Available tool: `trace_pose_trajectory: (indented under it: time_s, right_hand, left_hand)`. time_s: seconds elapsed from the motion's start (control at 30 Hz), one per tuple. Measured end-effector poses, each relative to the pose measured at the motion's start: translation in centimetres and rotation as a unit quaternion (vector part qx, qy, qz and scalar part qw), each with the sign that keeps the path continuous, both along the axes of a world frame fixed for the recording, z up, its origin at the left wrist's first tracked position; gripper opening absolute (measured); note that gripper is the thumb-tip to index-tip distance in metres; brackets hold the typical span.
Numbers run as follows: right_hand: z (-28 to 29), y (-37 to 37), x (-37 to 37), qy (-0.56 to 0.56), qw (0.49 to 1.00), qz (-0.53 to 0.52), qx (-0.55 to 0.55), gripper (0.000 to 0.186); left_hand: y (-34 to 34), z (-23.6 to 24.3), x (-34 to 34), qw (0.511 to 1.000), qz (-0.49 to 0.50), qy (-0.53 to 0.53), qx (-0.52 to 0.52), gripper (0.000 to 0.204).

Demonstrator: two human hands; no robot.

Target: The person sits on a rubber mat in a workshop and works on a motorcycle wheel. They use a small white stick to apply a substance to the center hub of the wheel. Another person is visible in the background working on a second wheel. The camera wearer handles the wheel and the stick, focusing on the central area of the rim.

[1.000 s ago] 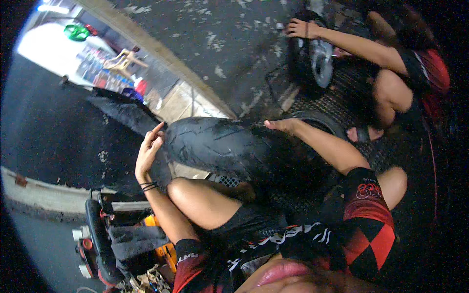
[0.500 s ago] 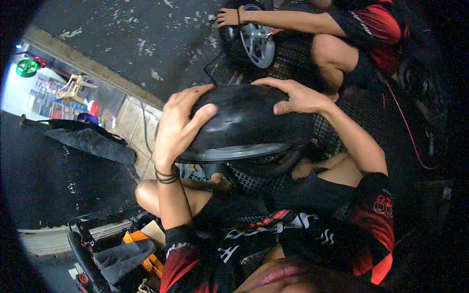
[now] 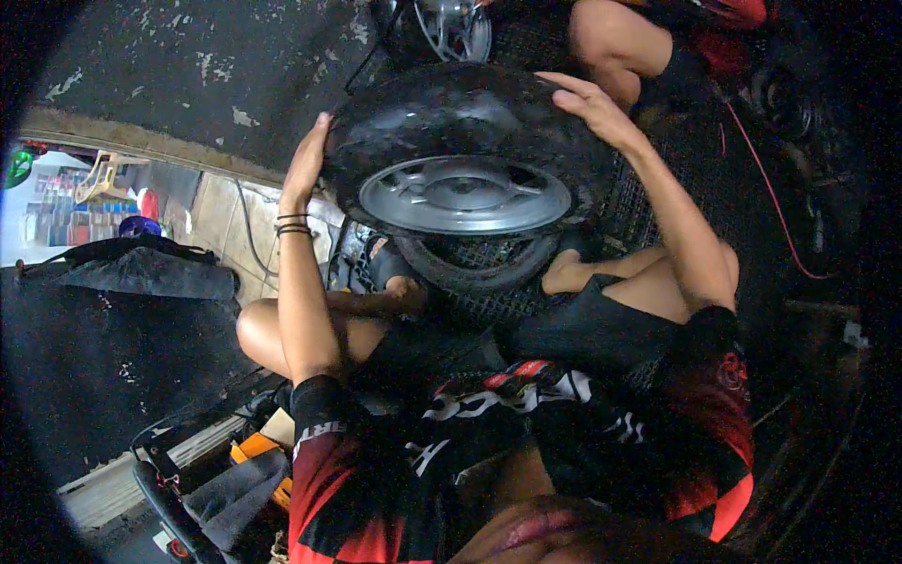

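A scooter-type wheel with a black tyre and a silver rim is tilted in front of me, its rim side facing toward me. My left hand presses flat along the tyre's left side, fingers pointing away from me. On the far right edge of the tyre lies my right hand, its fingers stretched over the rubber. The wheel is held between both hands. Below it, between my feet, a dark rubber ring rests on a mesh mat.
Across from me a person sits beside another wheel with a silver rim. A thin red cord runs along the right. Left are a dark cloth-draped panel, a cable and a case with orange parts.
The wheel has tilted so that its rim face shows. My left hand has slid out to the tyre's side, and my right hand has shifted to its far right edge. The view has shifted too.
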State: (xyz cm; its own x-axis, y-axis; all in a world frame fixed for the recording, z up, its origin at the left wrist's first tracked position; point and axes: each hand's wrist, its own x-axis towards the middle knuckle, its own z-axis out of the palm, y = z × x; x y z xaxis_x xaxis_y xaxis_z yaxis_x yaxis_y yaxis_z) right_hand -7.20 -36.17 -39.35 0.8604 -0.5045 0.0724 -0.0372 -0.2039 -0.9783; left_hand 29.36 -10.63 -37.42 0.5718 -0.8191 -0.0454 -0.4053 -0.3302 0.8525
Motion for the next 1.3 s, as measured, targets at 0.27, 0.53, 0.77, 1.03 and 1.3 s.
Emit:
trace_pose_trajectory:
  time_s: [0.27, 0.53, 0.77, 1.03, 1.3]
  right_hand:
    - [-0.9, -1.6, 0.2, 0.023, 1.0, -0.018, 0.012, 0.057]
    - [-0.6, -2.3, 0.3, 0.013, 0.998, 0.045, -0.051, 0.08]
    - [0.2, -0.8, 0.0, 0.018, 0.996, 0.033, -0.075, 0.102]
    - [2.2, 1.1, 0.5, 0.03, 0.985, 0.022, -0.169, 0.107]
    - [3.2, 0.0, 0.6, 0.03, 0.988, 0.008, -0.15, 0.094]
  left_hand:
    - [4.1, -11.5, -10.8, 0.894, 0.335, -0.063, -0.291, 0.011]
    - [2.6, -23.7, -19.1, 0.974, 0.142, 0.179, -0.002, 0.055]
    - [0.8, -24.1, -18.0, 0.958, 0.098, -0.247, 0.11, 0.061]
    - [-0.3, -25.1, -13.0, 0.888, -0.119, -0.441, 0.057, 0.047]
    - [-2.1, -24.9, -12.1, 0.923, -0.127, -0.321, 0.171, 0.053]
